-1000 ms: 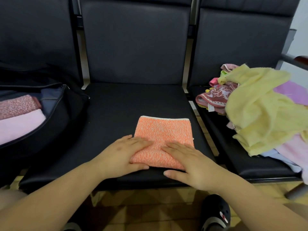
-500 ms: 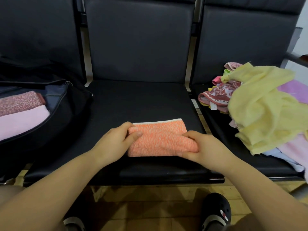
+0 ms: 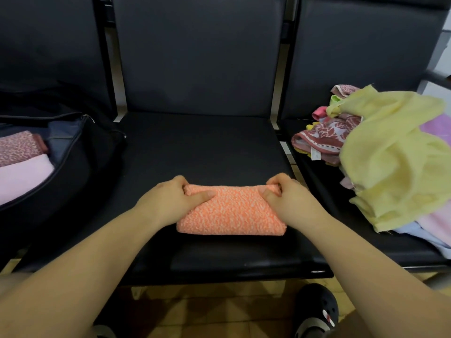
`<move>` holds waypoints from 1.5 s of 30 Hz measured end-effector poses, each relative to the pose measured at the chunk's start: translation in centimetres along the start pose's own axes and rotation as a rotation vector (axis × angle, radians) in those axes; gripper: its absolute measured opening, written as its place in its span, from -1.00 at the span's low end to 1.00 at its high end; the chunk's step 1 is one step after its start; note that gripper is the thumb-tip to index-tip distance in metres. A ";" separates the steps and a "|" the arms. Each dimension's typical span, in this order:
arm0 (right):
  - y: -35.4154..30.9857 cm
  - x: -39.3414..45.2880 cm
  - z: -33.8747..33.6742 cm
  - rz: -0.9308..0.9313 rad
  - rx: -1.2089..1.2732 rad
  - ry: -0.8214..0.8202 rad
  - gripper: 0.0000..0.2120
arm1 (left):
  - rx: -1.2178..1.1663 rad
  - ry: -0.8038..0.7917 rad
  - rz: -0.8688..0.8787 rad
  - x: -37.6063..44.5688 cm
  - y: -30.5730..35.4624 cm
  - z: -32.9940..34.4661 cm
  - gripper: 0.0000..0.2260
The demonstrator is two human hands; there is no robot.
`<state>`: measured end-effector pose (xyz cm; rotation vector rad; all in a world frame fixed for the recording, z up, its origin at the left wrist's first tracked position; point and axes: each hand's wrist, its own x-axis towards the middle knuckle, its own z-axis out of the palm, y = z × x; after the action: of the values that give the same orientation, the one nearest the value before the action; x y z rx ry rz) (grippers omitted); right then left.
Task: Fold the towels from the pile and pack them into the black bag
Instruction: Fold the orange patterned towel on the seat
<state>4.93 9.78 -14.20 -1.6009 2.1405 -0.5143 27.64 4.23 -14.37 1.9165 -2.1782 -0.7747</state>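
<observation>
An orange towel (image 3: 230,212) lies folded into a thick little bundle near the front edge of the middle black seat (image 3: 197,147). Both hands are on it. The left hand (image 3: 170,200) grips the left end of the orange towel, with the thumb lying on top and the fingers curled over the far edge. The right hand (image 3: 289,198) grips the right end of the orange towel the same way, fingers curled round the far corner. The towel's near side looks like a soft rounded fold, and its far edge is tucked under the fingers, so I cannot tell how many layers it has.

To the left of the orange towel, on the next seat, sits the black bag (image 3: 80,167), lying open. Inside the bag are two folded towels side by side: a speckled dark pink towel (image 3: 19,148) at the far side and a pale pink towel (image 3: 23,175) touching it on the near side.

To the right of the orange towel, on the other seat, is the pile of towels (image 3: 380,162). A big yellow towel (image 3: 395,157) is draped over the top of it. A red patterned cloth (image 3: 324,139) pokes out on the side nearest the orange towel.

Below the orange towel, on the floor, is a black shoe (image 3: 316,311).
</observation>
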 end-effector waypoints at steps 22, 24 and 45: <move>-3.8 -2.1 1.9 -0.103 -0.013 -0.156 -0.47 | -0.736 -0.009 -0.140 -0.9 -1.4 -2.6 -0.51; -5.0 -2.5 1.4 -0.165 -0.066 -0.147 -0.19 | -0.704 0.121 -0.008 -1.7 -1.3 -3.0 -0.69; -23.2 0.9 4.5 -0.574 0.108 -0.457 -0.45 | -0.462 0.973 0.495 -7.4 -12.7 -13.0 -0.82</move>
<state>25.86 2.47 -5.96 -2.0316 1.2963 -0.3704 45.77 6.90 -7.40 1.0770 -1.5395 -0.1470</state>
